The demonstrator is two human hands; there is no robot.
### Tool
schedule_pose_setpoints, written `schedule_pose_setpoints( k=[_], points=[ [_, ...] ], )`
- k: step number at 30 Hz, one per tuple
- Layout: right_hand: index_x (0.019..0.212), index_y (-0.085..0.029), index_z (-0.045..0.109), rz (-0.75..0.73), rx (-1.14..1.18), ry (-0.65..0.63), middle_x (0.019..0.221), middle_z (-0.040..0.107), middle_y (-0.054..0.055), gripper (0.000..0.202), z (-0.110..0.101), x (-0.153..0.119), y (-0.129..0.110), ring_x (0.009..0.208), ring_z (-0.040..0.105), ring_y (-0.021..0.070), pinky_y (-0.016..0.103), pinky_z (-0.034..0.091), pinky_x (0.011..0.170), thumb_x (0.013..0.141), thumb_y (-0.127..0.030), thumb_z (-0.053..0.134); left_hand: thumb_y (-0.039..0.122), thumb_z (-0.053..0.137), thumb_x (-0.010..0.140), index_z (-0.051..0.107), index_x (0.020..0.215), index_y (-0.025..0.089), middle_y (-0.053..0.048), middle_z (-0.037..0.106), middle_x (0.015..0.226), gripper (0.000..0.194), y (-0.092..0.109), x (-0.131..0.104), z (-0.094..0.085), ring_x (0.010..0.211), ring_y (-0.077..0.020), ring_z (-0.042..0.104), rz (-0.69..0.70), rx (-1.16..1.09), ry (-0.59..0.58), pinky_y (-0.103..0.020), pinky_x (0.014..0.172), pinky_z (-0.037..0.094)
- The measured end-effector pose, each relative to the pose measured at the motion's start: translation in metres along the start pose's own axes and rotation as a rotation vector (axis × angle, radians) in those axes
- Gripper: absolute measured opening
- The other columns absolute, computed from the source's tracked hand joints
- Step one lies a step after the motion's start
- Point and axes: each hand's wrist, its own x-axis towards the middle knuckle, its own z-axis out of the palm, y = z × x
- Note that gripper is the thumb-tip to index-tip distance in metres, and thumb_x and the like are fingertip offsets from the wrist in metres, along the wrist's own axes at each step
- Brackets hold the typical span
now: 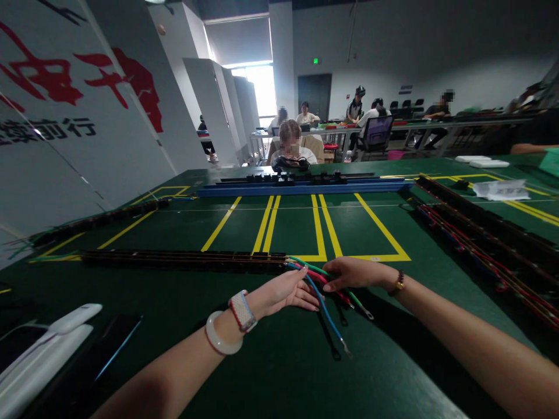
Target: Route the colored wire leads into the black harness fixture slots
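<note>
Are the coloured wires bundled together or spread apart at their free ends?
Spread apart. The blue wire, green wire and red wire fan out loose on the table between the left hand and right hand.

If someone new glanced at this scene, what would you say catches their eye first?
Probably the two hands meeting at centre: the left hand and right hand touching coloured wires that fan from the end of a long dark rail. Behind them, yellow lines mark the green table.

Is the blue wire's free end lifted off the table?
No, the blue wire lies flat on the green table, running from between both hands toward the camera.
</note>
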Motion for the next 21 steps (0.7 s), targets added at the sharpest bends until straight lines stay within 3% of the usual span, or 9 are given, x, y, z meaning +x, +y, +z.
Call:
schedule_pose_setpoints(
  k=[3,10,21],
  points=[
    [0.081,-0.014,0.06,0.003,0.023,-0.009,0.065,0.053,-0.003,0.038,0.001,-0.001,-0.007,0.055,0.041,0.0079,0.022,0.029,0.05,0.078,-0.053,0.06,0.047,0.031,0.093,0.049,0.107,0.01,-0.016,0.063,0.098,0.044,-0.003,0.0,0.006,0.084,-0.0194,0.066,0.065,-0.023,0.031,-0.041,0.087,0.046],
    [0.084,-0.015,0.061,0.024,0.397,-0.166,0.074,0.065,0.002,0.038,0.008,-0.002,-0.017,0.063,0.059,0.0122,0.026,0.046,0.063,0.081,-0.052,0.058,0.046,0.032,0.093,0.047,0.103,0.01,-0.016,0.062,0.098,0.04,-0.003,-0.003,0.012,0.089,-0.0188,0.064,0.118,-0.047,0.028,-0.042,0.093,0.043],
    [0.086,-0.012,0.06,0.084,0.712,-0.267,0.074,0.067,0.005,0.039,0.022,0.001,-0.008,0.055,0.061,0.0099,0.02,0.048,0.05,0.084,-0.051,0.054,0.047,0.035,0.091,0.05,0.098,0.013,-0.013,0.062,0.099,0.038,-0.001,-0.006,0.009,0.087,-0.0168,0.062,0.111,-0.035,-0.034,-0.04,0.09,0.043]
  ],
)
